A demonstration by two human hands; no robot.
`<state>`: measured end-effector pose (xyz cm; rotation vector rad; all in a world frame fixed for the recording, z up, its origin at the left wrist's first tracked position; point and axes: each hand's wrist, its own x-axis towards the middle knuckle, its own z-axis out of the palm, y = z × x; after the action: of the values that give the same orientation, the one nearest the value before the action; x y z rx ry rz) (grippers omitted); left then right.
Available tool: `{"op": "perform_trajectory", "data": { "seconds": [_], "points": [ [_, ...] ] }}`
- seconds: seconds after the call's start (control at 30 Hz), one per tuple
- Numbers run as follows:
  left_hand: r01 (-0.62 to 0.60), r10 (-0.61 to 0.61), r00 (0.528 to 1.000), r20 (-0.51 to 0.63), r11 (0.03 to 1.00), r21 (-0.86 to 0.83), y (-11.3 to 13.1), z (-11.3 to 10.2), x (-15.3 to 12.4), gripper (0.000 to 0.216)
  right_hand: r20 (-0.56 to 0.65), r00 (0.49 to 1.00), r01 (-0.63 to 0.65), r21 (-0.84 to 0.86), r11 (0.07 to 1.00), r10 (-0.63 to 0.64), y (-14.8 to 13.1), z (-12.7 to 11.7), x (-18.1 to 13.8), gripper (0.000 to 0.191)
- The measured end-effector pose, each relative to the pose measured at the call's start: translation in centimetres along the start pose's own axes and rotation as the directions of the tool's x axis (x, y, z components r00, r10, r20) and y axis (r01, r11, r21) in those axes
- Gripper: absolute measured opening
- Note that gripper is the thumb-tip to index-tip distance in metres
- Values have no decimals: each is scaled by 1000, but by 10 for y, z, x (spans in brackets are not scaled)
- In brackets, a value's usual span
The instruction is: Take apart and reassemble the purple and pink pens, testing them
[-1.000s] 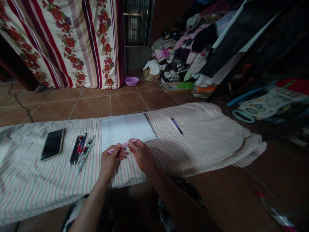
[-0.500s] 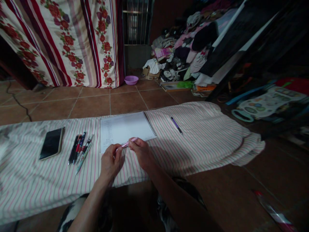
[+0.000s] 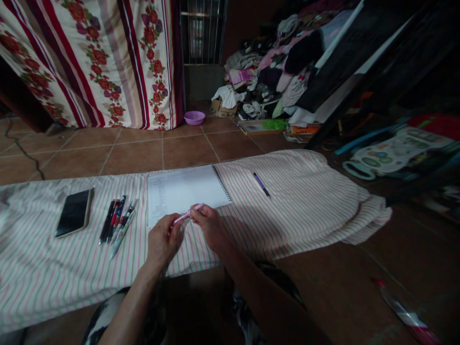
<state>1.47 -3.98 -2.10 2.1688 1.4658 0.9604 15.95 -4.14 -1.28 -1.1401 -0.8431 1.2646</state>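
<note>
A pink pen [image 3: 186,215] is held between my two hands, over the near edge of a spiral notebook [image 3: 187,184]. My left hand [image 3: 162,239] is closed on the pen's left end, and my right hand [image 3: 208,224] pinches its right end. The notebook lies open at a pale page with small print along its left side. Right of it, a purple pen [image 3: 262,185] rests alone on the striped cloth [image 3: 309,206]. To the left, several pens [image 3: 118,223] lie side by side in a bunch.
A smartphone [image 3: 74,212] lies on the cloth at the left. Beyond, on the tiled floor, stand a purple basin [image 3: 194,118] and a heap of clothes [image 3: 266,72]. A floral curtain [image 3: 97,62] hangs at the back left. A red-capped bottle [image 3: 406,311] lies at the lower right.
Both hands keep hold of the pink pen in nearly the same place. The whole view has shifted slightly; the things on the cloth have not moved.
</note>
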Motion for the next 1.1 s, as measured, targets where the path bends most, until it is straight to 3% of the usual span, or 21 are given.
{"op": "perform_trajectory", "data": {
  "seconds": [0.13, 0.3, 0.47, 0.67, 0.93, 1.1],
  "points": [
    [-24, 26, 1000, -12, 994, 111, 4, -1, 0, 33, -9, 1000, 19, 10, 1000, -19, -2, 2, -1, 15],
    [88, -103, 993, 59, 974, 209, 9, -3, 0, 39, -13, 1000, 7, -7, 1000, -7, -6, 4, -2, 16],
    [163, -178, 976, 125, 979, 126, 8, -5, 1, 41, -24, 999, -37, 40, 998, 38, -8, 5, -3, 19],
    [126, -123, 991, 51, 991, -41, 4, -3, 0, 35, 59, 990, -137, 171, 976, 129, -13, 8, -6, 22],
    [67, -66, 997, 48, 998, -16, 6, 1, -1, 32, -40, 991, -124, 82, 989, 127, -7, 6, -4, 23],
    [95, -93, 994, 59, 995, -41, 5, 1, -3, 34, 3, 992, -128, 140, 982, 129, -7, 7, -3, 19]
  ]
}}
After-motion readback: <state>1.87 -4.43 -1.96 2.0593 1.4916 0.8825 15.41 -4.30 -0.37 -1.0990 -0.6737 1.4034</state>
